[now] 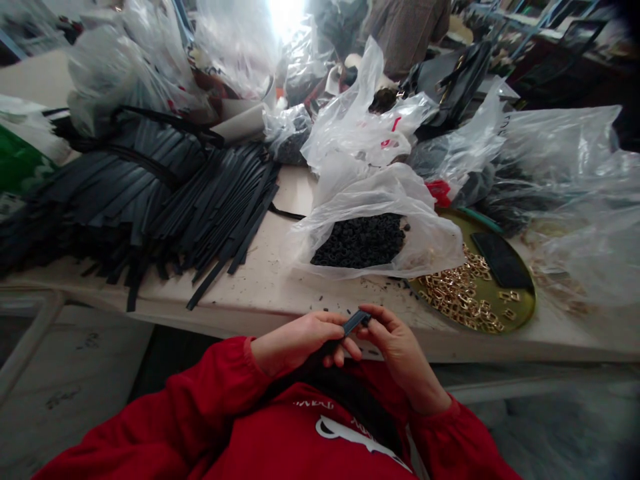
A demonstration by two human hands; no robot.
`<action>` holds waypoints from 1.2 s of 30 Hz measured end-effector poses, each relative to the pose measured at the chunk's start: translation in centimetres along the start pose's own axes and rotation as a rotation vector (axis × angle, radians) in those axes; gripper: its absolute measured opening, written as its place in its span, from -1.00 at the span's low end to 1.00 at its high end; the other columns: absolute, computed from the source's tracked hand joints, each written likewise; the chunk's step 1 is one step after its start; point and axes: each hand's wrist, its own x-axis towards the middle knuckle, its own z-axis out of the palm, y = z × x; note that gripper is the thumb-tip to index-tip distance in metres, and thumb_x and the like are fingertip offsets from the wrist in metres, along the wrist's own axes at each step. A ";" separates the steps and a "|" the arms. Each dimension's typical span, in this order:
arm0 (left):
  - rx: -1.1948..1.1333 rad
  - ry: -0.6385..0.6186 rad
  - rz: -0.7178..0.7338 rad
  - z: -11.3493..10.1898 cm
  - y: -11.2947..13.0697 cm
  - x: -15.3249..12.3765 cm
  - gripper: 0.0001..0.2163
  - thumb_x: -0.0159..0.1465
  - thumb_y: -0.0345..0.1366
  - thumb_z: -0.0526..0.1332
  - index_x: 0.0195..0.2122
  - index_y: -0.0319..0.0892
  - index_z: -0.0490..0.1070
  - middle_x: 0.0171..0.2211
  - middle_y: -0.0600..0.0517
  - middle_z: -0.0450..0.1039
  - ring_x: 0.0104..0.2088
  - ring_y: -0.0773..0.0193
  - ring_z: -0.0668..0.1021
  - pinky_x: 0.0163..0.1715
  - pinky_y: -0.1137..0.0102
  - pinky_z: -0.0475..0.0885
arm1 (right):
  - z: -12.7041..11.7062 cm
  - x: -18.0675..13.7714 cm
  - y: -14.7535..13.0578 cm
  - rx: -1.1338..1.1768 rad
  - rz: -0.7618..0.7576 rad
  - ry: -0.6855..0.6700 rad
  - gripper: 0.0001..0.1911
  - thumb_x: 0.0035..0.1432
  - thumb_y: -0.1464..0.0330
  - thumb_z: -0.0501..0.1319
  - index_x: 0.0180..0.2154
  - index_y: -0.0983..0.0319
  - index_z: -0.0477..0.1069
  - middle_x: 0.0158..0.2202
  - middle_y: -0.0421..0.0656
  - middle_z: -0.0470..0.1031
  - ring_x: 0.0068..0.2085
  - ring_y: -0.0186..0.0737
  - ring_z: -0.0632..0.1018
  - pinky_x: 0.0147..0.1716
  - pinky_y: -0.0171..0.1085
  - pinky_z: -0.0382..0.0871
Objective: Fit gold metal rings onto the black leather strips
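Note:
Just in front of the table edge, my left hand (pixel 311 335) is closed around a dark strap (pixel 354 323), pinching it between thumb and fingers. The fingers of my right hand (pixel 400 350) close on the strap's end, where a small black piece shows; I cannot tell whether it is a loop or part of the strap. Beyond my hands, a clear plastic bag (pixel 345 193) lies open with many small black loop-like pieces (pixel 360 241) in it. To its right, a round gold tray (pixel 523 303) bears a heap of gold-coloured metal buckles (pixel 463 293).
A large pile of dark straps (pixel 200 193) covers the left, some ends overhanging the table edge (pixel 280 313). A flat black slab (pixel 501 260) rests on the tray. More plastic bags (pixel 555 153) crowd the back and right. A person (pixel 407 30) is behind them.

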 end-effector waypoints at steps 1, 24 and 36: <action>0.004 0.001 0.001 0.0 -0.1 -0.1 -0.75 0.08 -0.40 0.07 -0.21 -0.27 0.37 -0.41 -0.02 0.48 -0.62 0.48 0.38 -0.67 0.57 0.20 | -0.1 -0.1 0.1 -0.001 0.009 -0.013 -0.67 -0.10 0.22 0.29 -0.25 0.19 0.39 -0.46 -0.22 0.52 -0.45 -0.28 0.49 -0.43 -0.32 0.31; 0.875 0.253 0.247 0.8 0.0 0.6 -0.73 0.23 -0.30 -0.08 -0.35 -0.23 0.39 -0.49 0.05 0.45 -0.60 0.41 0.38 -0.57 0.51 0.24 | 0.7 0.4 -0.2 -0.073 -0.027 0.057 -0.76 -0.12 0.27 0.28 -0.36 0.21 0.36 -0.50 -0.27 0.45 -0.50 -0.33 0.46 -0.47 -0.35 0.30; 1.533 0.541 0.390 1.4 -1.8 1.0 -0.76 0.27 -0.29 -0.06 -0.27 -0.15 0.38 -0.48 0.01 0.50 -0.48 0.26 0.52 -0.51 0.47 0.28 | 0.8 0.5 0.7 -0.189 -0.174 0.150 -0.83 -0.08 0.34 0.22 -0.35 0.21 0.34 -0.53 -0.28 0.45 -0.49 -0.31 0.48 -0.46 -0.34 0.30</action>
